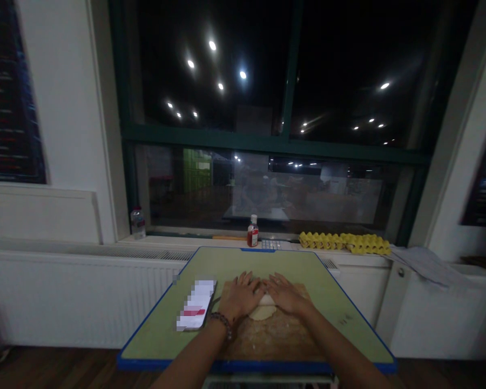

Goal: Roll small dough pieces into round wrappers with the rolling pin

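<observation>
My left hand and my right hand lie side by side over a short, pale rolling pin, fingers curved over it and pointing away from me. Only the pin's middle shows between the hands; its ends are covered. Under and just in front of it is a thin, pale piece of dough with a rounded edge. The dough lies on a brown wooden board dusted with white patches. A beaded bracelet circles my left wrist.
The board rests on a green table with a blue rim. A lit phone lies left of the board. On the sill behind stand a small red-labelled bottle, a clear bottle, yellow egg trays and a grey cloth.
</observation>
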Demonstrator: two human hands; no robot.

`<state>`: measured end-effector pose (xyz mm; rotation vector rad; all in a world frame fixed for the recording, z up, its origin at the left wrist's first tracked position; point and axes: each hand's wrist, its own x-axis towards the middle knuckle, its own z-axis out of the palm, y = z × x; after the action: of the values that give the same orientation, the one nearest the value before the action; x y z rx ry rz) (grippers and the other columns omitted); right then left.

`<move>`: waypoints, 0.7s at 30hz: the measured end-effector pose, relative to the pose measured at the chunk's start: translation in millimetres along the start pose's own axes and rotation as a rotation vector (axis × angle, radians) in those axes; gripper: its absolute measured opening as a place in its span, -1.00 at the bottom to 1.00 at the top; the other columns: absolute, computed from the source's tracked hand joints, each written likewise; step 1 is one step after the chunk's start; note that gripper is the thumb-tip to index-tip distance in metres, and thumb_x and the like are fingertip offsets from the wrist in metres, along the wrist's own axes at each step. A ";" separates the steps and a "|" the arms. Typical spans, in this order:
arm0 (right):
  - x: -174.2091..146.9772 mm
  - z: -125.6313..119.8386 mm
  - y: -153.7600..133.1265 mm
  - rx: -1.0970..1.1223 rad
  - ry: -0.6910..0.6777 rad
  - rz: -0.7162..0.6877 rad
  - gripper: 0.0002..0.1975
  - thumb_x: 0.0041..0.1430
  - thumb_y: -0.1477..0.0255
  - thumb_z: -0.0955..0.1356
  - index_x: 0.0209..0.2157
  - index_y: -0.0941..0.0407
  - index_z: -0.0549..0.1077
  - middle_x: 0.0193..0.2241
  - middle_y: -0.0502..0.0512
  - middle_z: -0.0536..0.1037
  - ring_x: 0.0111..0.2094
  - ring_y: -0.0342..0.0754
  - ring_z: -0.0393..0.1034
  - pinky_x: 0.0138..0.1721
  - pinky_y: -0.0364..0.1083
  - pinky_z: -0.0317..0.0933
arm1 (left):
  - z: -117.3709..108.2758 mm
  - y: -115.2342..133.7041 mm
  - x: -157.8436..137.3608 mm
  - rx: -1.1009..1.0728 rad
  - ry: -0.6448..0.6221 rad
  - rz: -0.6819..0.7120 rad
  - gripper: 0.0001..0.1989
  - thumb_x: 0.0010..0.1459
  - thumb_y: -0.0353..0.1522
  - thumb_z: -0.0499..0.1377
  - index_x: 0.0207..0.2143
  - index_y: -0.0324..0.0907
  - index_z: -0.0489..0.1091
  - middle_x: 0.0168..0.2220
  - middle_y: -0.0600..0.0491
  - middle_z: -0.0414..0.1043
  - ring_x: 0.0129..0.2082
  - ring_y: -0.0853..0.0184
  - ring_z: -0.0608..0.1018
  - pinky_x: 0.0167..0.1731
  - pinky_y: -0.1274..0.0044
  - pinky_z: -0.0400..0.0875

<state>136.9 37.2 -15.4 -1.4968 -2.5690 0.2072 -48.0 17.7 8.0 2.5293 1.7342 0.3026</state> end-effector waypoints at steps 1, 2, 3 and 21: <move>-1.7 -0.8 -0.9 -0.002 -0.003 -0.011 -0.45 0.38 0.35 -0.06 0.26 0.16 0.18 0.27 0.09 0.18 0.33 -0.12 -0.14 0.33 -0.03 -0.37 | -1.6 2.0 -3.0 0.011 0.025 0.008 -0.38 0.28 0.02 -0.29 0.17 0.01 0.29 0.31 -0.01 0.08 0.32 0.08 0.09 0.22 0.17 -0.01; -3.4 -1.7 -1.7 -0.004 -0.005 -0.020 -0.44 0.38 0.34 -0.07 0.27 0.18 0.17 0.27 0.10 0.18 0.33 -0.11 -0.14 0.33 -0.04 -0.37 | -3.1 4.1 -5.9 0.020 0.042 0.014 -0.39 0.29 0.01 -0.27 0.16 0.00 0.30 0.30 -0.02 0.11 0.31 0.08 0.11 0.21 0.17 0.01; -5.2 -2.5 -2.6 -0.003 -0.002 -0.024 -0.43 0.38 0.33 -0.08 0.28 0.19 0.16 0.27 0.11 0.18 0.33 -0.11 -0.14 0.33 -0.04 -0.37 | -4.6 6.0 -8.6 0.027 0.054 0.019 -0.41 0.29 -0.01 -0.25 0.16 -0.02 0.31 0.28 -0.03 0.15 0.30 0.08 0.14 0.21 0.18 0.03; -34.0 6.0 -5.8 0.250 0.146 -0.132 -0.37 0.37 0.12 -0.05 0.25 0.14 0.22 0.25 0.12 0.22 0.28 -0.05 0.02 0.31 0.03 -0.17 | -2.8 7.0 -21.3 0.032 0.161 0.256 -0.51 0.32 -0.13 -0.10 0.03 -0.21 0.42 0.08 -0.08 0.43 0.08 0.19 0.43 0.13 0.36 0.21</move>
<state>147.2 4.5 -22.4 -1.2037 -2.4117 0.3712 -49.5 -4.9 9.1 2.8242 1.4691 0.5090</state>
